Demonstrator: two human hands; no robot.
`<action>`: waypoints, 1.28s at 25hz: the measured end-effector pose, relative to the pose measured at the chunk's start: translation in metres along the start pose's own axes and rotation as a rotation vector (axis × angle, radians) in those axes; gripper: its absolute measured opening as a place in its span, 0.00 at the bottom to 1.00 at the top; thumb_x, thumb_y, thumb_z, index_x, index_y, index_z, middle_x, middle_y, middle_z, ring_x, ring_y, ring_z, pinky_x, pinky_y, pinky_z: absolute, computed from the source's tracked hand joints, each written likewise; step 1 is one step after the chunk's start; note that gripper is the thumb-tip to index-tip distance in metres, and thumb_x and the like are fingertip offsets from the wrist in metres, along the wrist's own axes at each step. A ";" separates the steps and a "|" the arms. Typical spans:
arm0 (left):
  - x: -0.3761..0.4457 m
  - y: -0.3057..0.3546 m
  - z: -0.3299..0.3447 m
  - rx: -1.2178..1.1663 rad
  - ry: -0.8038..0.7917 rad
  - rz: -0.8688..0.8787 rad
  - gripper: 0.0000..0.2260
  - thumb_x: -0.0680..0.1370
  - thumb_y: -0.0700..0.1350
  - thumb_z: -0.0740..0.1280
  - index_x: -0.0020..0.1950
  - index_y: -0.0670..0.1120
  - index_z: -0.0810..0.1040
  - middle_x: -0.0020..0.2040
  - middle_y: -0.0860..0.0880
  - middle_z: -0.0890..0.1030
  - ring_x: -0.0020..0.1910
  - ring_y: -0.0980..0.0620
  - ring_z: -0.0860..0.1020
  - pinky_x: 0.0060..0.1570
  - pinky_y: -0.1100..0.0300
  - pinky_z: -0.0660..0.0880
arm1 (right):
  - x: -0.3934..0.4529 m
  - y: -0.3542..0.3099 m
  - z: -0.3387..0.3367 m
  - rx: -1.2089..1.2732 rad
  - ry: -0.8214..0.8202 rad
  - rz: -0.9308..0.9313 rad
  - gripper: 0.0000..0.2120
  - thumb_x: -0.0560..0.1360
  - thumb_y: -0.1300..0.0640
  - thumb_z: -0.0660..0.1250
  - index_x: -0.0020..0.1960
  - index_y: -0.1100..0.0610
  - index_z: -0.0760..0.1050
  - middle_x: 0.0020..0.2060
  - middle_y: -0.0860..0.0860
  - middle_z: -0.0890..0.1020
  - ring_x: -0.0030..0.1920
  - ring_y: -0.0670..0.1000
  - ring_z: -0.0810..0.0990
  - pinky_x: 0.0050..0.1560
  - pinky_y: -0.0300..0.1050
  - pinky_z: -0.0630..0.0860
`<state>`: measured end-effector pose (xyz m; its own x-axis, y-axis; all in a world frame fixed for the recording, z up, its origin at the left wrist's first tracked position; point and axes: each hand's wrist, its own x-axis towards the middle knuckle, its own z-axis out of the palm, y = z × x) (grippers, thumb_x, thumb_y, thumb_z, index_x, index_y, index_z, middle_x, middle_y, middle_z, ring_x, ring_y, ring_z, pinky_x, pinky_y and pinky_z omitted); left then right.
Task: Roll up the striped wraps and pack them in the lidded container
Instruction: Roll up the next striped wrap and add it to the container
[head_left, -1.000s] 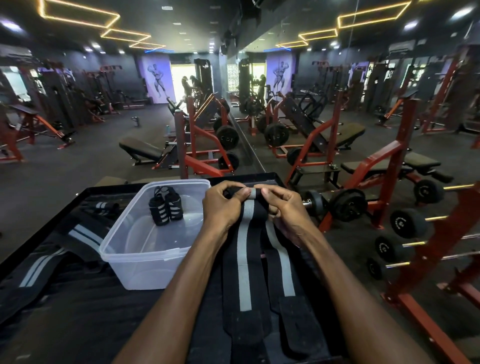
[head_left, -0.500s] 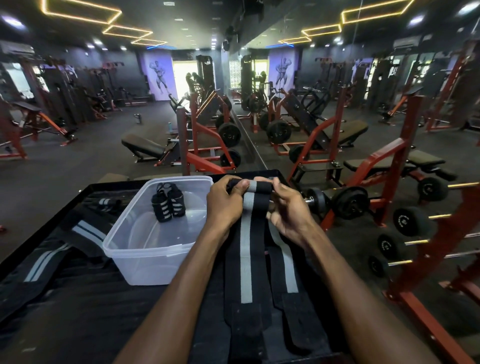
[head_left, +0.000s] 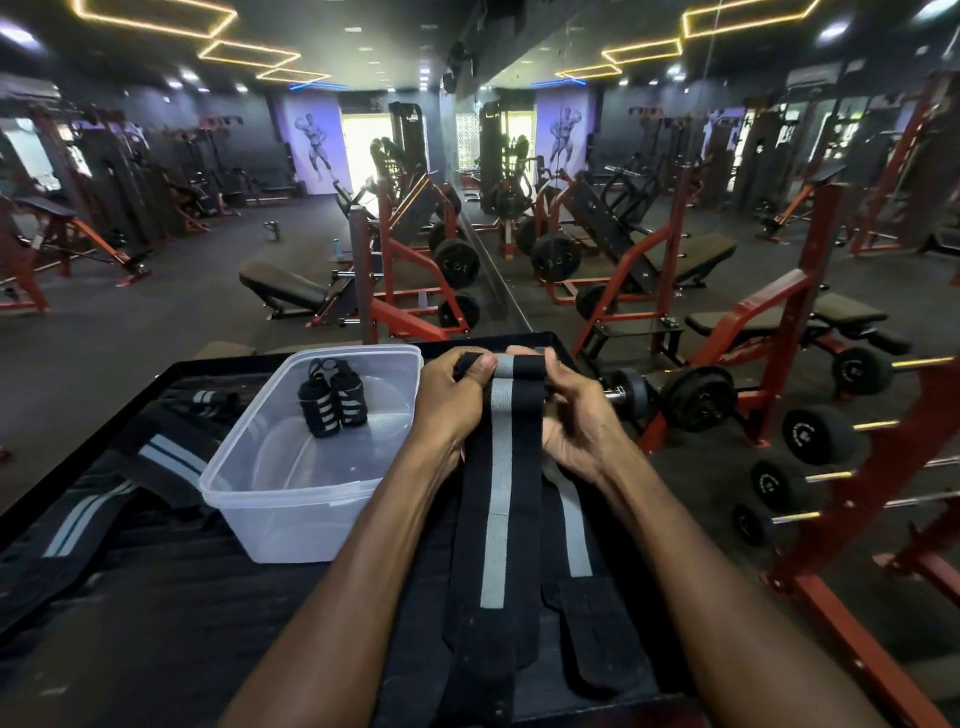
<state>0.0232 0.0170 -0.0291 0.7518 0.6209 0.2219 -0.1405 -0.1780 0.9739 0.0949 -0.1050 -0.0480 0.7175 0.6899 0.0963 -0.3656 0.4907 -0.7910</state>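
Observation:
A black wrap with a grey stripe (head_left: 501, 499) lies lengthwise on the dark table (head_left: 156, 649), its far end rolled into a small coil. My left hand (head_left: 451, 402) and my right hand (head_left: 574, 415) both grip that coil from either side, thumbs on top. A second striped wrap (head_left: 574, 530) lies flat under it to the right. The clear plastic container (head_left: 291, 499) stands open just left of my hands, with two rolled wraps (head_left: 332, 397) inside. More unrolled wraps (head_left: 104, 499) lie at the table's left. No lid is visible.
The table's right edge drops to a red dumbbell rack (head_left: 810, 452) close by. Beyond the far edge stand red benches and weight machines (head_left: 415, 280) and a mirrored wall. A small rolled wrap (head_left: 208, 399) lies behind the container.
The coil at the wrap's far end has grown thicker as both hands turned it toward me, lifting slightly off the table. The container and other wraps have stayed put.

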 end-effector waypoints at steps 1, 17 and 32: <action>-0.002 0.001 0.001 0.021 0.022 0.037 0.05 0.80 0.42 0.68 0.46 0.48 0.82 0.40 0.54 0.82 0.40 0.57 0.79 0.44 0.63 0.73 | -0.001 0.001 0.002 -0.064 0.016 -0.017 0.16 0.80 0.51 0.62 0.56 0.62 0.81 0.53 0.62 0.84 0.53 0.58 0.84 0.57 0.54 0.80; 0.001 0.002 -0.008 0.069 0.000 0.027 0.09 0.73 0.39 0.75 0.45 0.54 0.83 0.46 0.52 0.85 0.48 0.52 0.83 0.53 0.54 0.81 | 0.006 0.001 -0.006 -0.610 0.148 -0.341 0.07 0.77 0.66 0.68 0.53 0.59 0.81 0.41 0.51 0.85 0.42 0.46 0.83 0.44 0.43 0.79; -0.004 0.001 0.004 -0.140 0.075 -0.215 0.14 0.72 0.51 0.77 0.51 0.43 0.82 0.44 0.47 0.86 0.43 0.50 0.84 0.46 0.57 0.81 | 0.005 0.001 -0.008 -0.646 0.183 -0.448 0.10 0.72 0.71 0.71 0.52 0.63 0.82 0.52 0.58 0.85 0.54 0.55 0.84 0.59 0.50 0.80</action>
<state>0.0221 0.0113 -0.0289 0.7250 0.6887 0.0065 -0.0740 0.0685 0.9949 0.1028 -0.1053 -0.0529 0.8211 0.3747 0.4305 0.3543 0.2566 -0.8992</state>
